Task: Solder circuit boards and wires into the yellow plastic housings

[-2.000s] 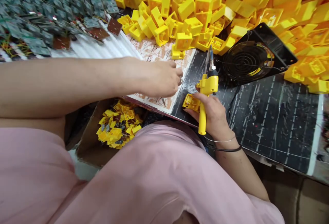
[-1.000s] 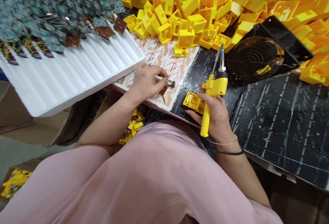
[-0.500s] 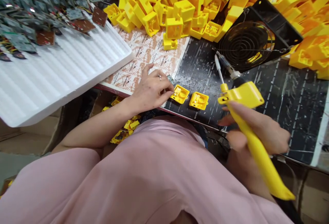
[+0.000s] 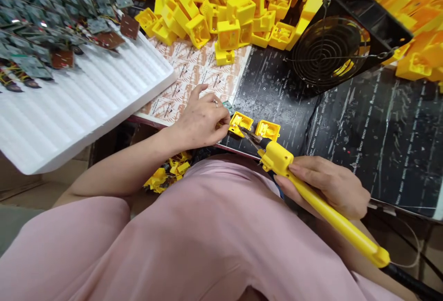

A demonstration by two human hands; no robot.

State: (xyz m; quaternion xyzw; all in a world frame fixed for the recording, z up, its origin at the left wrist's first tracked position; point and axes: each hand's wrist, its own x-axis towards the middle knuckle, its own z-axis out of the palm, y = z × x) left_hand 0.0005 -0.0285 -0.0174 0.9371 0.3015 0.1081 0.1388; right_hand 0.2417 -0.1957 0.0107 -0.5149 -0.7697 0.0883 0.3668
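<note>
My right hand [image 4: 332, 183] is wrapped round a yellow soldering iron [image 4: 321, 204] with a black cable at its rear end. Its metal tip and a thin feed tube beside it reach into a small open yellow plastic case [image 4: 241, 123]. At that case's left edge is my left hand [image 4: 207, 121], thumb and index finger pinched together; what they hold is hidden. Behind those fingertips shows the corner of a small green circuit board [image 4: 228, 106]. A second open yellow case [image 4: 268, 130] lies just right of the first, apart from both hands.
A black fan [image 4: 332, 52] with a wire guard stands behind the work spot. Yellow cases [image 4: 228, 33] are heaped along the back. On the left, a white foam tray [image 4: 138, 79] bears many wired circuit boards [image 4: 69, 20]. More yellow parts [image 4: 169, 172] lie below the table edge.
My right hand has swung the soldering iron left and turned it, so its tip is now in the left-hand case. My left hand stays nearly in place, fingertips at the same case.
</note>
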